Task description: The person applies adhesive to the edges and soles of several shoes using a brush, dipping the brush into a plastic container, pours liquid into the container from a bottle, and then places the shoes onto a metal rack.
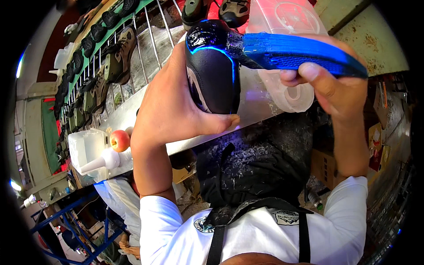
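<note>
My left hand (165,101) clasps the rounded black-and-grey shoe (213,81), its long axis pointing away from me. My right hand (333,88) pinches the long, blue-handled brush (293,49), lying crosswise from the right, its black bristles (236,45) apparently touching the shoe's glossy far end.

Pale bench (254,99) with a red apple (120,141) beside a clear tub (79,143)

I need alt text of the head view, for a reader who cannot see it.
A person's left-hand grip holds a dark shoe; the right-hand grip holds a blue-handled brush at the shoe's glossy black end. At left are more shoes, and an apple on the bench.
</note>
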The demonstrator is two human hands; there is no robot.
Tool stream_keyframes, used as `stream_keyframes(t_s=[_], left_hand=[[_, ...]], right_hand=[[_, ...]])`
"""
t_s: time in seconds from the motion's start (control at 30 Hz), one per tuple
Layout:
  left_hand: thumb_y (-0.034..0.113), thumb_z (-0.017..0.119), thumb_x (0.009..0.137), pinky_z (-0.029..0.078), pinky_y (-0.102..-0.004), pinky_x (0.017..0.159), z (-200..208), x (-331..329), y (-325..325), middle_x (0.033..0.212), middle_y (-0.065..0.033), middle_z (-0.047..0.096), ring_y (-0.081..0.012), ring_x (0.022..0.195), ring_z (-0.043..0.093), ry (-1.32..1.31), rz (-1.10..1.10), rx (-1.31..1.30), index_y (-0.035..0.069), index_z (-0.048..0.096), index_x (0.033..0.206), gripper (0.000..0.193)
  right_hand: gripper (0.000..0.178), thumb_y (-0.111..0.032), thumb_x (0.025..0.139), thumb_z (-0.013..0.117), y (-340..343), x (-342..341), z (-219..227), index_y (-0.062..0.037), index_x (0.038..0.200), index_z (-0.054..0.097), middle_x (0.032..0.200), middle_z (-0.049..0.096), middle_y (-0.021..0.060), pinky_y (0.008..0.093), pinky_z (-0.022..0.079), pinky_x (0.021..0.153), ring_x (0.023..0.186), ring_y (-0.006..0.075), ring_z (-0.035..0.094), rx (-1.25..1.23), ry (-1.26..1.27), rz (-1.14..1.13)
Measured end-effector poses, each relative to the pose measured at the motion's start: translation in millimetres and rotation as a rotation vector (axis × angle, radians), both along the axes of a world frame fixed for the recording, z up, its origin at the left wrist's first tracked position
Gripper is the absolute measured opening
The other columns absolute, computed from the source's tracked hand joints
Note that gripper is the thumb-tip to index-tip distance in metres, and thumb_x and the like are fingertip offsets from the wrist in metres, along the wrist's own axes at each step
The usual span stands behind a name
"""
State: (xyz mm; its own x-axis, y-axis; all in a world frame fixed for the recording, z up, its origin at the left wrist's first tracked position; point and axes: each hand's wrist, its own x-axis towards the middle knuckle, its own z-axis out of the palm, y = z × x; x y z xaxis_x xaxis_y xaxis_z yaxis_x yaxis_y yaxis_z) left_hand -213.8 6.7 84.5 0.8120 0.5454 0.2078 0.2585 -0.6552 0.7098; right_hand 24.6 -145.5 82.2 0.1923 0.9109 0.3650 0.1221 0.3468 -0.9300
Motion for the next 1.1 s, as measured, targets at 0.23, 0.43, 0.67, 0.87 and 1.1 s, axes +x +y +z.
stream_keyframes(t_s=[0.23,0.43,0.67,0.87,1.1], left_hand=[[0.024,0.101,0.051,0.052,-0.0334,0.087,1,-14,16,0.102,-0.004,0.067,-0.0156,0.095,0.064,0.082,-0.045,-0.096,0.001,0.058,0.125,0.089],[0.021,0.102,0.053,0.054,-0.0334,0.088,3,-21,29,0.106,-0.0051,0.069,-0.0152,0.098,0.065,0.186,-0.149,-0.088,0.001,0.058,0.127,0.089],[0.016,0.102,0.053,0.053,-0.0343,0.092,2,-24,34,0.116,-0.007,0.069,-0.0172,0.106,0.065,0.135,-0.19,-0.131,0.001,0.056,0.132,0.092],[0.017,0.1,0.057,0.052,-0.0359,0.096,5,-16,49,0.119,-0.0103,0.065,-0.0213,0.108,0.063,0.082,-0.371,-0.002,0.0,0.054,0.132,0.09],[0.021,0.101,0.057,0.053,-0.0343,0.092,3,-15,60,0.113,-0.01,0.066,-0.0195,0.102,0.063,0.11,-0.403,-0.068,0.0,0.053,0.131,0.091]], right_hand=[[0.046,-0.013,0.094,0.07,6,-48,-29,0.0168,0.126,0.057,0.091,0.071,0.0203,0.0364,0.063,0.073,0.08,0.0256,0.071,0.058,0.273,-0.11],[0.048,-0.012,0.094,0.07,8,-62,-37,0.0162,0.13,0.056,0.098,0.072,0.0232,0.0387,0.064,0.076,0.086,0.0266,0.073,0.116,0.2,-0.117],[0.046,-0.008,0.095,0.067,5,-74,-45,0.0177,0.131,0.054,0.105,0.072,0.0249,0.039,0.064,0.08,0.093,0.0286,0.074,0.148,0.21,-0.131],[0.045,-0.002,0.096,0.063,2,-80,-56,0.0177,0.134,0.052,0.114,0.069,0.0283,0.0401,0.064,0.084,0.1,0.0317,0.073,0.164,0.136,-0.113],[0.043,0.008,0.095,0.058,-1,-85,-71,0.0176,0.136,0.05,0.128,0.062,0.0324,0.0425,0.064,0.089,0.108,0.0382,0.07,0.178,0.055,-0.122]])
